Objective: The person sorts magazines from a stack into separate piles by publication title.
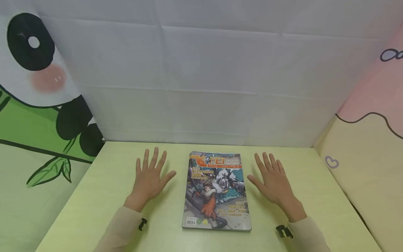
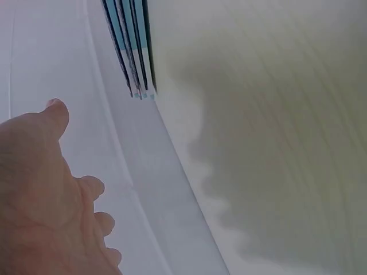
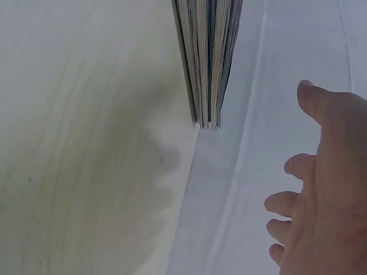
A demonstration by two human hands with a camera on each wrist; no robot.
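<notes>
A stack of several magazines lies on the pale yellow table, its top cover showing a figure in red and orange title lettering. To its left, my left hand is held with fingers spread, apart from the stack. On the other side, my right hand is likewise spread and holds nothing. The left wrist view shows the spines of the magazines beyond my thumb. Layered page edges of the magazines appear in the right wrist view, with a gap between them and my fingers.
The table ends at a white cloth backdrop behind the magazines. A printed cloth with a cartoon panda face hangs at the left. Another printed sheet in pink and cream stands along the right side.
</notes>
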